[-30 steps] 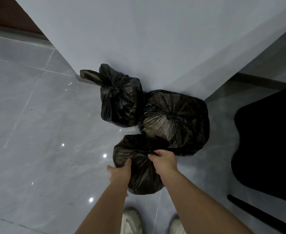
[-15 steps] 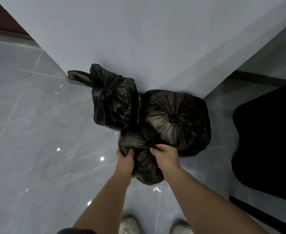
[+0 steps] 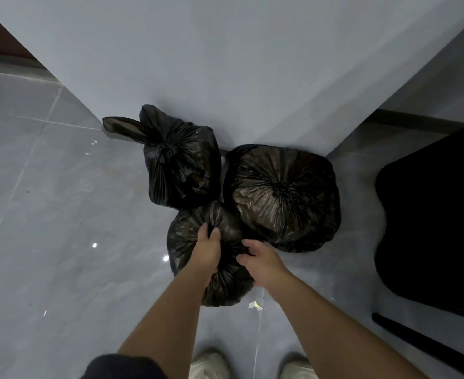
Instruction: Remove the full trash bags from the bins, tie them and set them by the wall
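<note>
Three tied black trash bags sit on the grey tiled floor at the foot of a white wall (image 3: 225,64). The left bag (image 3: 179,165) has loose ears sticking out to the left. A round right bag (image 3: 283,195) lies beside it. The near bag (image 3: 187,242) rests on the floor against both. My left hand (image 3: 206,250) grips the gathered top of the near bag, fingers curled into the plastic. At that bag's right side is my right hand (image 3: 263,261), with fingers loosely curled and just touching the plastic.
A large black object (image 3: 430,214) stands at the right, with a dark bar (image 3: 417,340) on the floor below it. A small paper scrap (image 3: 255,305) lies just behind the near bag. My two pale shoes (image 3: 209,365) are at the bottom edge.
The near bag has been carried forward and now lies on the floor against the other two. My right hand's grip on it has loosened; my left hand has shifted onto its top.
</note>
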The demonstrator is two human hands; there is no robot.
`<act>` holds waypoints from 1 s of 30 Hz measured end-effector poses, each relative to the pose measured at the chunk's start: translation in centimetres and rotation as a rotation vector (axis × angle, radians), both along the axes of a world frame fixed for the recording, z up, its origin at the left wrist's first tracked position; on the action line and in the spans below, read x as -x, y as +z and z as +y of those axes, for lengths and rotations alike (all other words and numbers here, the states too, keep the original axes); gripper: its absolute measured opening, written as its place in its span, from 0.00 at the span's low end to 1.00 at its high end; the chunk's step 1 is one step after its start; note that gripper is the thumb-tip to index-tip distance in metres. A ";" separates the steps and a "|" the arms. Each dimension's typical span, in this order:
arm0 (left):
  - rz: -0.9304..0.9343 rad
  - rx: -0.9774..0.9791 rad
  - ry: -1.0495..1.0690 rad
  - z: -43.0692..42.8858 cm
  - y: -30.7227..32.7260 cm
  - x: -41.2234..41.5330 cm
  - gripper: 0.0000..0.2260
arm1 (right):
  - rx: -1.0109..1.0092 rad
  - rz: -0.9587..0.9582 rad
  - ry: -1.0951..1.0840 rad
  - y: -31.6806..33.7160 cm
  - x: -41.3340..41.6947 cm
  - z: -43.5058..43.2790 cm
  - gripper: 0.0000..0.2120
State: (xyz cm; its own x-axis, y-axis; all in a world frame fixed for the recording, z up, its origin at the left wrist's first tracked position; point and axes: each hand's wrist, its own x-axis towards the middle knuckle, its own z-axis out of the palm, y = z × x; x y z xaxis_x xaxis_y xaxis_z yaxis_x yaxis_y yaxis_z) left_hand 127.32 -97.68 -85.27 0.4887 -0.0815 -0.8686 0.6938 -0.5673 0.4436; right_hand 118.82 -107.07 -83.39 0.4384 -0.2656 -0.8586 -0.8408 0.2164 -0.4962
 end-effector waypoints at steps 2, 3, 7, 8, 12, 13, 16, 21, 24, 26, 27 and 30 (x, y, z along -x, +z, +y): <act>-0.123 -0.067 -0.130 0.7 0.0 0.4 0.24 | -0.017 0.028 0.019 -0.4 0.5 0.1 0.25; -0.226 -0.179 -0.155 1.6 -0.3 0.8 0.23 | -0.020 0.043 0.026 -0.5 0.8 0.1 0.25; -0.069 -0.412 0.168 4.8 -0.8 3.1 0.36 | -0.048 0.091 0.021 -0.8 1.8 0.3 0.26; 0.040 -0.313 0.298 4.9 -1.2 3.3 0.40 | -0.074 0.102 0.016 -0.8 1.8 0.3 0.27; 0.082 -0.127 0.207 4.0 -2.7 2.9 0.42 | -0.199 0.162 -0.020 -1.2 1.9 0.8 0.31; 0.058 -0.129 0.117 3.7 -2.7 2.5 0.40 | -0.215 0.167 -0.025 -1.5 1.9 1.1 0.31; -0.027 -0.090 -0.002 3.5 -3.3 1.2 0.36 | -0.240 0.173 -0.047 -2.3 1.8 1.9 0.31; -0.085 -0.025 -0.006 3.9 -3.2 -0.7 0.32 | -0.308 0.119 -0.150 -2.4 1.0 2.1 0.30; -0.057 -0.053 -0.066 4.1 -2.3 -0.3 0.34 | -0.310 0.069 -0.213 -0.8 0.8 1.0 0.28; -0.041 -0.082 -0.067 4.2 -1.1 0.2 0.36 | -0.252 0.002 -0.234 0.5 0.8 0.3 0.28; -0.038 -0.088 -0.066 4.1 -0.3 0.3 0.36 | -0.203 -0.041 -0.243 1.2 1.0 0.0 0.28; -0.061 -0.105 -0.117 3.4 3.4 0.7 0.33 | -0.008 -0.185 -0.233 4.6 1.8 -0.8 0.26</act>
